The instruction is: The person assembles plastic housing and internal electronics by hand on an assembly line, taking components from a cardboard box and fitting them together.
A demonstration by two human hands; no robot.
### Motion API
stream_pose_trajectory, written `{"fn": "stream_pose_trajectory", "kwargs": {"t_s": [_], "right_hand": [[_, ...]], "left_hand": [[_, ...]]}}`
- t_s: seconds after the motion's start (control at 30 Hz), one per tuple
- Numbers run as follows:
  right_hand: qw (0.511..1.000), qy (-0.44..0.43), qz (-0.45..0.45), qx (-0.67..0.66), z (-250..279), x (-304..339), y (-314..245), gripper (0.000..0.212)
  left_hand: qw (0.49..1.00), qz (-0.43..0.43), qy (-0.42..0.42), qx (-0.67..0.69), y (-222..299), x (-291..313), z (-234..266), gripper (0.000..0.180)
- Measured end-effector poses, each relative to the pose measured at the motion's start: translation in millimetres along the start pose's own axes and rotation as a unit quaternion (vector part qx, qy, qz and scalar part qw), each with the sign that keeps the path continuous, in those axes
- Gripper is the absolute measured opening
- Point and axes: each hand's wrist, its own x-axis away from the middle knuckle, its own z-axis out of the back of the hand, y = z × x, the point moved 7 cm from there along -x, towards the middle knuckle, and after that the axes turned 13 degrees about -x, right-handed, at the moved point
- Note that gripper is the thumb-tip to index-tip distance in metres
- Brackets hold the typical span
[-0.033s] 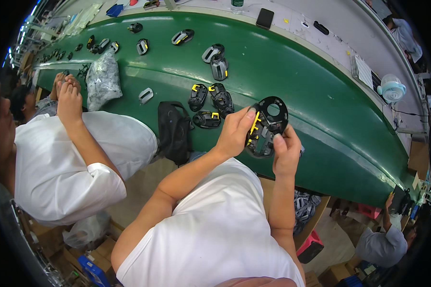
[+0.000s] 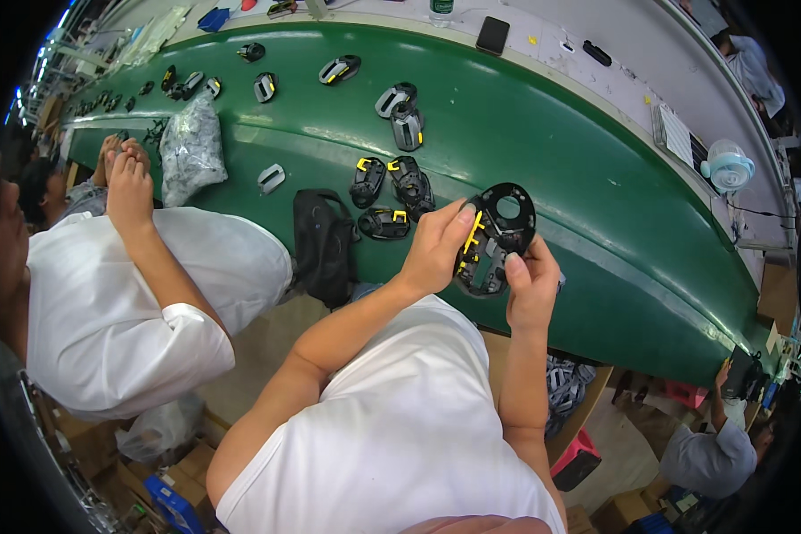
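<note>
Over the near part of the green table, both my hands grip a black oval plastic housing [image 2: 518, 237]. It has a round hole at its upper end and a yellow strip along its left side. My left hand [image 2: 436, 249] is closed on the left edge, its thumb by the yellow strip. My right hand [image 2: 534, 283] pinches the lower right side, thumb on the near face; the other fingertips are partly hidden behind it. Just beyond my left hand lie similar black and yellow housings, one at the left [image 2: 368, 182], one at the right [image 2: 412, 187] and one nearest me [image 2: 384, 222].
More housings [image 2: 408, 127] lie farther along the green table [image 2: 614, 240]. A black bag [image 2: 322, 254] sits at the near edge, left of me. Beside it, a co-worker in white [image 2: 151, 294] handles something small. A filled plastic bag [image 2: 194, 151] and a loose grey oval piece [image 2: 271, 178] lie beyond.
The housing has tilted slightly in my hands. My right thumb has shifted a little to the left and down on it. Both hands keep their grip.
</note>
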Motion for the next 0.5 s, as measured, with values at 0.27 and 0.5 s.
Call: {"fn": "stream_pose_trajectory", "kwargs": {"t_s": [0.27, 0.5], "right_hand": [[0.999, -0.013, 0.048, -0.014, -2.4, 4.7, -1.0, 0.038], [1.0, 0.014, 0.006, 0.026, 5.1, -5.1, 4.4, 0.041]], "left_hand": [[0.994, 0.041, -0.013, 0.096, 12.5, 2.6, -5.0, 0.037], [0.999, -0.006, 0.049, 0.003, 3.9, 0.9, 3.5, 0.039]]}}
